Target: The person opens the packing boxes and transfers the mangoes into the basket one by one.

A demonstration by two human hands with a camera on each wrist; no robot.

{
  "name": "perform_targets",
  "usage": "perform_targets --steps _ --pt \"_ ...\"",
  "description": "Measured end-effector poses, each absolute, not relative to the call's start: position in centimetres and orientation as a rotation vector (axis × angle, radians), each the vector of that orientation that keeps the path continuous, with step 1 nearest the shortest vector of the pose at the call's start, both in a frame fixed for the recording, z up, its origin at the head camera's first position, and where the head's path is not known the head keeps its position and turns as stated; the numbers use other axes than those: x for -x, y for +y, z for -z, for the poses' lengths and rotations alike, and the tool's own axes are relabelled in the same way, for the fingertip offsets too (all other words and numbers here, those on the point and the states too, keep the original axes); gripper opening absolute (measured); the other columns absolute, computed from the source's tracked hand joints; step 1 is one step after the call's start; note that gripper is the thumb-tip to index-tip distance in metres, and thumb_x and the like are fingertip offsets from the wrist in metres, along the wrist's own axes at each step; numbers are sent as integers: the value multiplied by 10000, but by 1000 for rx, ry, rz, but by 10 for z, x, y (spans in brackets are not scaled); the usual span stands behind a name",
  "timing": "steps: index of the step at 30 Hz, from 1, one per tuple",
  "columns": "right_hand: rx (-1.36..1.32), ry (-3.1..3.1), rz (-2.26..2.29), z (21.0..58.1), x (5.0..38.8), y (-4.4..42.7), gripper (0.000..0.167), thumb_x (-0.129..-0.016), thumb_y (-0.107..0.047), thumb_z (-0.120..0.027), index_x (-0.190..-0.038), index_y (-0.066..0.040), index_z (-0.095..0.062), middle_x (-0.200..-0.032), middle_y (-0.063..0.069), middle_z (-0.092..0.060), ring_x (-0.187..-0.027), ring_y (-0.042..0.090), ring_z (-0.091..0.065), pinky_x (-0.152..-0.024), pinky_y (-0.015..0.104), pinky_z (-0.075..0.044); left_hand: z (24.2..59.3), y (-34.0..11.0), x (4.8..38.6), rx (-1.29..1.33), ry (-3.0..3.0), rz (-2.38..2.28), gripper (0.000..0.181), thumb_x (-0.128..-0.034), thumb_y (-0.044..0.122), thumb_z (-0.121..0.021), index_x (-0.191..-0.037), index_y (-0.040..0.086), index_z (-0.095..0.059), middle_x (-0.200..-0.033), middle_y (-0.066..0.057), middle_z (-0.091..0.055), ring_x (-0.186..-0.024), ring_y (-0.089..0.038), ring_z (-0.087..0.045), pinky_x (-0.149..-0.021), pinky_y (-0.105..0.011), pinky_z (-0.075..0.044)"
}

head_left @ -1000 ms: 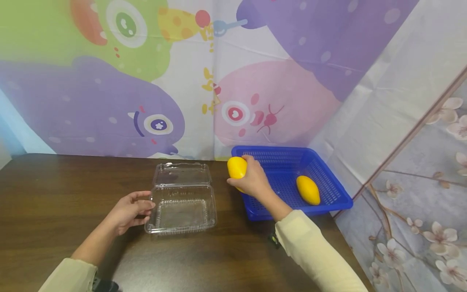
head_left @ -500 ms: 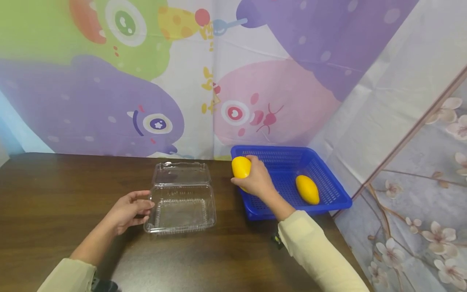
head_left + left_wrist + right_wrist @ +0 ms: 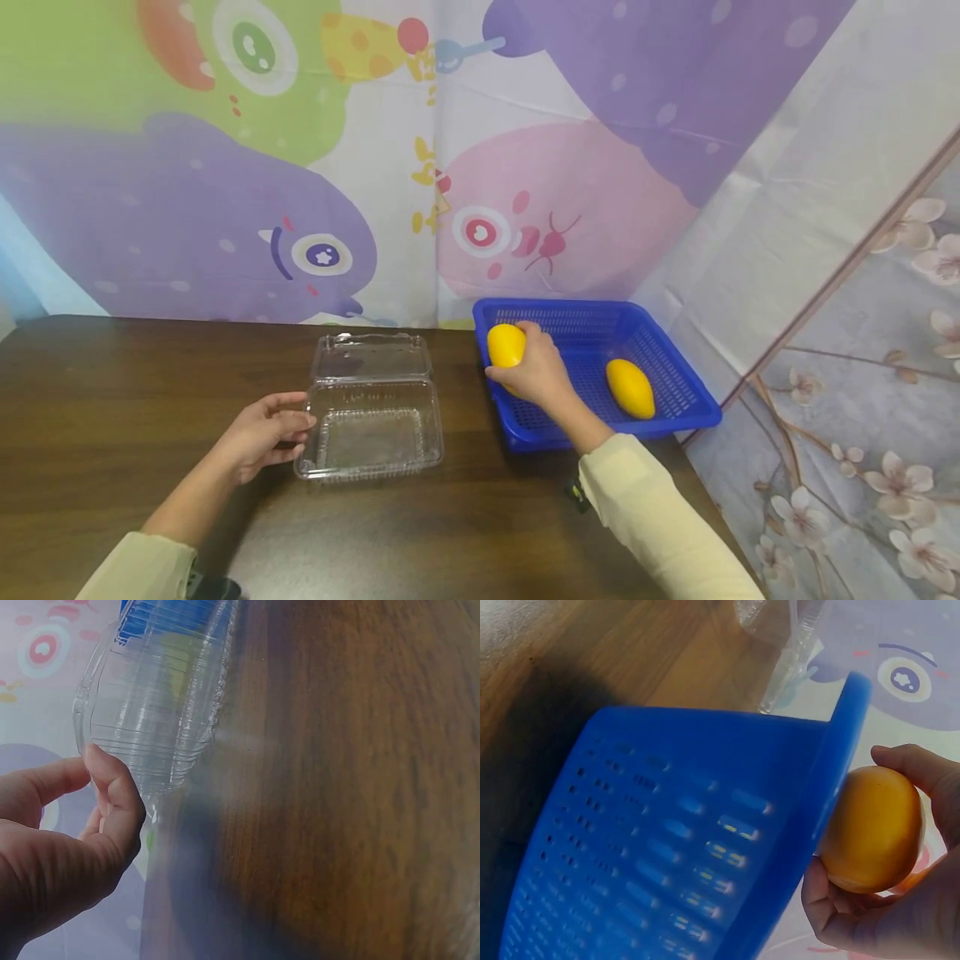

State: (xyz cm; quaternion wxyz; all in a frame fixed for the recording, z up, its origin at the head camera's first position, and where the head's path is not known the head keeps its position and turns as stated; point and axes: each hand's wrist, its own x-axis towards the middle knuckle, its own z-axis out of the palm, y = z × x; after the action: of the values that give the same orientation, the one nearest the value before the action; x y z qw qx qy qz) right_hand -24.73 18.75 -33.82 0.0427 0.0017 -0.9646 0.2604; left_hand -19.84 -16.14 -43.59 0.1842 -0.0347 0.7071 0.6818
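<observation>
My right hand (image 3: 543,372) grips a yellow mango (image 3: 506,344) over the left part of a blue plastic basket (image 3: 617,432). In the right wrist view, thumb and fingers wrap round the mango (image 3: 874,829), which is just above the basket's rim. A second mango (image 3: 631,389) lies inside the basket at the right. On the left, my left hand (image 3: 261,440) pinches the left rim of a clear plastic clamshell container (image 3: 375,433), its lid (image 3: 371,357) folded back. The left wrist view shows the thumb and fingers at the container's edge (image 3: 86,712).
Both the container and the basket stand on a dark wooden table (image 3: 420,542). Behind it hangs a cartoon-print cloth (image 3: 397,275), close to the basket's back rim. A flower-print sheet (image 3: 847,417) borders the right side.
My right hand has moved slightly right with the mango, from the basket's left rim to farther over its inside. The left hand and the container stay in place.
</observation>
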Motion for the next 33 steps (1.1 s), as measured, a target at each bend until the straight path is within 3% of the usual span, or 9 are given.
perform_targets --steps 33 --pt "73 -2978 -767 350 248 217 850 -703 -352 -779 -1364 -41 -344 -1196 216 -510 -976 328 -540 -816 456 -509 434 -161 198 106 1996 -1917 674 -907 142 -577 -1440 -20 -197 -956 36 -573 -795 -86 -547 -675 -220 -537"
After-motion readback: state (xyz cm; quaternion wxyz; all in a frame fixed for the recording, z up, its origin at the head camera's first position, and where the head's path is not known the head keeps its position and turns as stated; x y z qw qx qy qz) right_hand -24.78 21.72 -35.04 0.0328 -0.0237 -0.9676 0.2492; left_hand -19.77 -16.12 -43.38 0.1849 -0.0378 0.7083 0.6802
